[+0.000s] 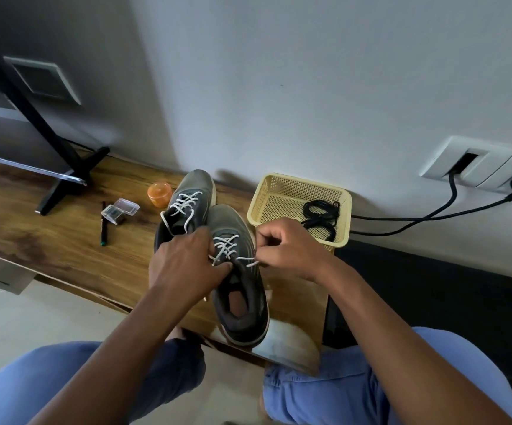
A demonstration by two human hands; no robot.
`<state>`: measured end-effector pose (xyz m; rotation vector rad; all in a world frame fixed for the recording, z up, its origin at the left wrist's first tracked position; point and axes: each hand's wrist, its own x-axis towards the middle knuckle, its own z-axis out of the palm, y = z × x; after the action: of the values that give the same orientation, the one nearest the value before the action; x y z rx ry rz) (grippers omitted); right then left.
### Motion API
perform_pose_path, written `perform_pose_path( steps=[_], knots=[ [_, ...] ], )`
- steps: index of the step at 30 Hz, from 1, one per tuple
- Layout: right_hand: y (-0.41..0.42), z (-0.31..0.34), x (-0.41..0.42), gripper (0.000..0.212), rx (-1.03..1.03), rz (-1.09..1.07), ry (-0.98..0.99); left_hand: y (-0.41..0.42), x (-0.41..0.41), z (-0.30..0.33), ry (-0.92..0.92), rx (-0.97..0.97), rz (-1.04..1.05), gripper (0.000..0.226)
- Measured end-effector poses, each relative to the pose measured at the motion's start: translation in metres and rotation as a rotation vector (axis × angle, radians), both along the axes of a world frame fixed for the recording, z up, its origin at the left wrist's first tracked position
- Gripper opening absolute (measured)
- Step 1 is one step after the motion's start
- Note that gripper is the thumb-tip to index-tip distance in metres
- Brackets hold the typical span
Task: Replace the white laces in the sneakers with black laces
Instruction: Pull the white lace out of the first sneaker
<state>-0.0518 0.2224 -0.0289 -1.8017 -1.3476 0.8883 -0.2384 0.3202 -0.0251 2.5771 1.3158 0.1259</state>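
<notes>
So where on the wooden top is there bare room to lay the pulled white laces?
Bare wood lies left of the pen, toward the near edge. It is crowded between the sneakers and the basket, and around the orange jar.

Left hand spread and pressing down, right hand fingers curled in a pinch

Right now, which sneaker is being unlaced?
The nearer sneaker: left hand steadies it, right hand pinches its white lace. The far sneaker is untouched.
</notes>
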Motion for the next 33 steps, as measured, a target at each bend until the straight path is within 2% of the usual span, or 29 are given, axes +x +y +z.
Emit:
perform_pose_path(
  steps=[2, 3, 6, 7, 9, 12, 14, 18, 21, 23, 27, 29, 31, 33],
  knots=[
    [-0.004, 0.004, 0.006, 0.034, -0.096, 0.053, -0.032, -0.004, 0.004, 0.002, -0.050, 0.008, -0.081, 0.034],
    [-0.006, 0.004, 0.008, 0.042, -0.184, 0.085, -0.112, -0.005, 0.006, 0.001, -0.058, -0.006, -0.108, 0.037],
    [-0.005, 0.004, 0.003, 0.049, -0.313, 0.110, -0.562, -0.008, 0.009, -0.002, -0.083, -0.056, -0.143, 0.031],
    [-0.004, 0.004, -0.001, 0.046, -0.298, 0.101, -0.625, -0.009, 0.010, -0.003, -0.083, -0.064, -0.148, 0.027],
    [-0.002, 0.003, -0.013, 0.046, -0.241, 0.095, -0.618, -0.009, 0.012, -0.008, -0.087, -0.053, -0.153, 0.021],
    [0.002, -0.008, -0.031, 0.058, -0.183, 0.107, -0.681, -0.007, 0.016, -0.016, -0.120, -0.004, -0.162, 0.018],
    [0.004, -0.019, -0.039, 0.050, -0.133, 0.059, -0.694, -0.005, 0.017, -0.020, -0.140, 0.032, -0.170, 0.016],
    [0.005, -0.027, -0.035, 0.027, -0.082, -0.057, -0.577, -0.001, 0.017, -0.020, -0.192, 0.074, -0.172, 0.008],
    [0.005, -0.027, -0.031, 0.024, -0.118, -0.123, -0.472, 0.000, 0.015, -0.020, -0.222, 0.064, -0.152, 0.015],
    [0.006, -0.028, -0.030, 0.023, -0.127, -0.168, -0.431, -0.002, 0.015, -0.018, -0.298, 0.034, -0.087, 0.018],
    [0.007, -0.030, -0.025, 0.023, -0.149, -0.239, -0.405, 0.011, 0.010, -0.013, -0.450, -0.185, 0.306, 0.020],
    [0.007, -0.029, -0.023, 0.023, -0.164, -0.241, -0.394, 0.015, 0.006, -0.009, -0.414, -0.217, 0.333, 0.017],
    [0.007, -0.029, -0.024, 0.021, -0.165, -0.225, -0.394, 0.012, 0.005, -0.004, -0.246, -0.098, 0.217, 0.008],
    [0.008, -0.028, -0.025, 0.023, -0.155, -0.194, -0.415, 0.008, 0.008, 0.002, -0.142, 0.011, 0.084, 0.034]
  ],
)
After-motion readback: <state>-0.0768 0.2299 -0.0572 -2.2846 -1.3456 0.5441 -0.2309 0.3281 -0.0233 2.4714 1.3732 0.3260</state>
